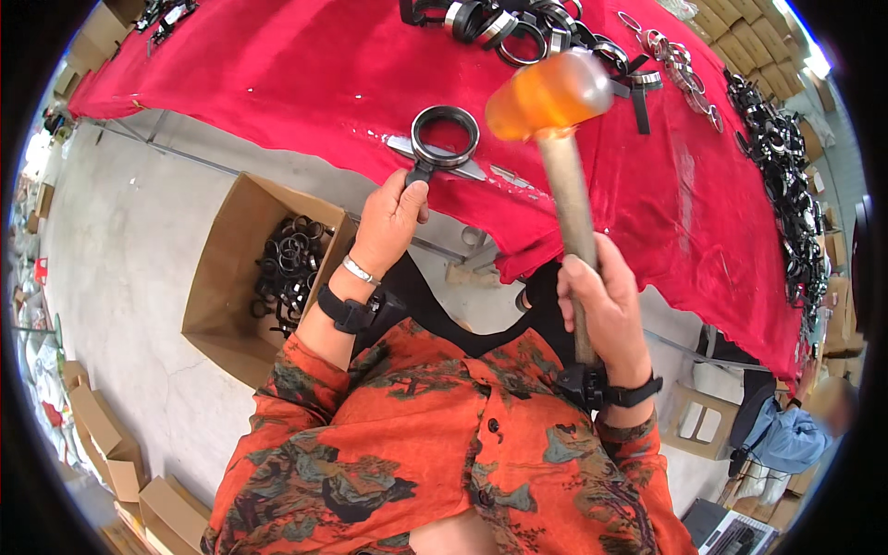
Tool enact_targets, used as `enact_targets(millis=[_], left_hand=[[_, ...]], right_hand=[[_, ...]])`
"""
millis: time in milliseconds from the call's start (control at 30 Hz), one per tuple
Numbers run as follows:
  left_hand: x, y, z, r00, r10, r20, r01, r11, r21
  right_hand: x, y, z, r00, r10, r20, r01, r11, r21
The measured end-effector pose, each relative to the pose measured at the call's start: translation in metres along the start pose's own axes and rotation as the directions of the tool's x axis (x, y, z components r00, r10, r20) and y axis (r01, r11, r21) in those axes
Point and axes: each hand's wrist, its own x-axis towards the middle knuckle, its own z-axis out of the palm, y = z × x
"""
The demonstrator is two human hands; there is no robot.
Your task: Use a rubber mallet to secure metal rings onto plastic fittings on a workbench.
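My left hand [390, 222] is closed round the short black handle of a round ring-shaped part [467, 157], black with a silvery inner rim. The ring rests over a flat grey metal plate [400, 145] at the near edge of the red-covered table. My right hand [606, 301] grips the wooden shaft of a mallet [571, 199]. Its translucent orange head [536, 97] is raised to the right of the ring, apart from it, and slightly blurred.
Black and silver rings [523, 42] lie piled on the red cloth [305, 83] at the far side. Loose silvery rings [684, 74] and a long heap of black parts [782, 176] are at right. An open carton [217, 277] of rings stands left; another person [786, 435] is at far right.
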Motion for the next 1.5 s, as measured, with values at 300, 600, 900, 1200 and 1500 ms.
enact_targets(millis=[300,600,900,1200,1500], left_hand=[[0.002,-0.004,0.007,1.0,0.008,-0.009,-0.007,1.0,0.014],[-0.001,-0.009,0.006,0.998,0.045,-0.052,-0.043,0.998,0.037],[-0.002,-0.008,-0.005,0.998,0.025,-0.062,-0.017,0.993,0.116],[-0.001,-0.008,-0.008,0.997,0.068,-0.044,-0.063,0.994,0.092],[0.001,0.003,-0.005,0.999,0.006,-0.035,-0.003,0.996,0.092]], right_hand=[[-0.012,0.023,0.001,0.999,-0.045,0.01,0.046,0.933,-0.356],[0.004,-0.013,0.03,0.968,-0.248,0.035,0.245,0.909,-0.338],[0.036,-0.047,0.037,0.972,-0.226,0.069,0.233,0.868,-0.438],[0.068,-0.039,0.011,0.992,0.125,-0.009,-0.124,0.962,-0.242],[0.05,-0.024,0.035,0.884,-0.467,-0.005,0.365,0.699,-0.615]])
